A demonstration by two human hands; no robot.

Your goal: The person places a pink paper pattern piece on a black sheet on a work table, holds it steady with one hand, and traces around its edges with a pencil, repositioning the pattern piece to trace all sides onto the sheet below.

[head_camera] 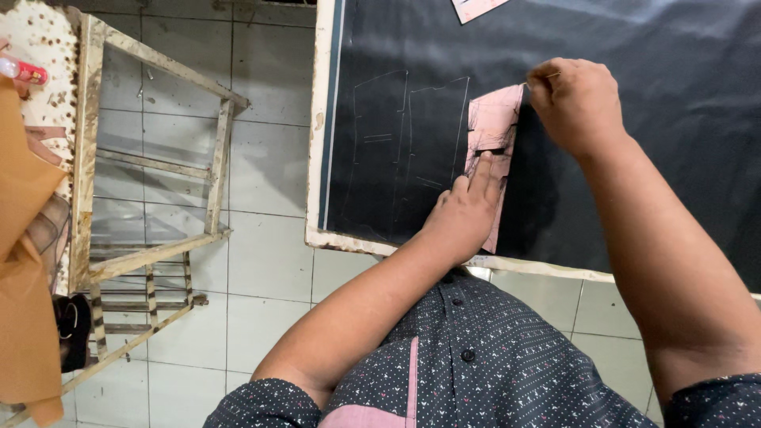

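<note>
- Looking down from the head cam, I've got a pink paper pattern piece (493, 135) lying flat on dark fabric (618, 135) that covers the tabletop (349, 240), fairly close to the near edge and left of the middle.
- The pattern's long axis runs from the near edge towards the far edge, so it's a tall narrow strip from where I stand. Its near end reaches almost to the white rim of the tabletop.
- My left hand (466, 208) is the nearer one: it sits right on the lower half of the pattern, fingers stretched out and flat, index tip pressing near a dark notch in the paper. It grips nothing, just pins the paper down.
- My right hand (575, 101) is at the pattern's far right corner, fingers curled tight in a pinch around something thin and pale, chalk I'd guess, though I can't really tell. The tip touches the pattern's edge.
- Left of the pattern there are faint chalk outlines (404, 143), two tall shapes with the same long axis.
- Labels and bits: a pale pink card (474, 8) pokes in at the far edge of the fabric, and a small red-and-white tube (22, 71) lies on a speckled surface far left, beyond a worn wooden frame (151, 158).
</note>
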